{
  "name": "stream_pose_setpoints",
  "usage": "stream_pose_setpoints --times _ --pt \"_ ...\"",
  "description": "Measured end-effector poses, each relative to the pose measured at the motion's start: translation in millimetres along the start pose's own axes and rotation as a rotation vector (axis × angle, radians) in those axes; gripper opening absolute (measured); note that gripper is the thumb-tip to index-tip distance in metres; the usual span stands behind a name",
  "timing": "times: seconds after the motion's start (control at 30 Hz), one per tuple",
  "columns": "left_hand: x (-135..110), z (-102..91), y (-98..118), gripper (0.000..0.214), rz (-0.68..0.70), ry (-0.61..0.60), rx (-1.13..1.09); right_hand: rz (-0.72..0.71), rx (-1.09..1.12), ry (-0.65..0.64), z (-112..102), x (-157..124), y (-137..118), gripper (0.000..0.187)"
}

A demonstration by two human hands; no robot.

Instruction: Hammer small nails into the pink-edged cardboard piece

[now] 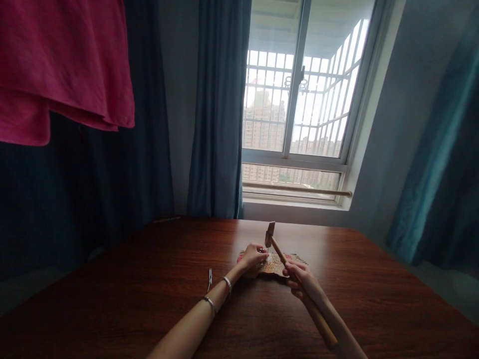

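My right hand (299, 279) is closed around the wooden handle of a hammer (280, 252). The hammer's head is raised over the fingertips of my left hand (255, 257), close to a thin upright rod, perhaps a nail (268, 251). My left fingers pinch this rod; its exact kind is too small to make out. Under both hands lies a flat, tan piece (276, 267) with a speckled or perforated surface and a ragged front edge. Pinkish-red patches show at its sides. My left hand covers part of it.
A brown wooden table (157, 299) carries the work. A small metal tool (210, 279) lies left of my left forearm. Behind the table are a blue curtain (220, 109) and a barred window (269, 99). A pink cloth (67, 65) hangs at upper left.
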State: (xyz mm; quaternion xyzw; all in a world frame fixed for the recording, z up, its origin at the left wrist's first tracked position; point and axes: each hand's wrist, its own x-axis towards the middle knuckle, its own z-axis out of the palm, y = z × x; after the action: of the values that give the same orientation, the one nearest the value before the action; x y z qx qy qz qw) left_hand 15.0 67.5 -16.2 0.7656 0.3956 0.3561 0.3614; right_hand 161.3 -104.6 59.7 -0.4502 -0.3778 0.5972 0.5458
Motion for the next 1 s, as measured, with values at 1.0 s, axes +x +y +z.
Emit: stream_pose_setpoints --times 1.0 --pt "1.0 -3.4 2.3 0.026 0.006 -0.026 0.085 -0.015 0.055 0.007 -6.8 0.8 -2.2 0.036"
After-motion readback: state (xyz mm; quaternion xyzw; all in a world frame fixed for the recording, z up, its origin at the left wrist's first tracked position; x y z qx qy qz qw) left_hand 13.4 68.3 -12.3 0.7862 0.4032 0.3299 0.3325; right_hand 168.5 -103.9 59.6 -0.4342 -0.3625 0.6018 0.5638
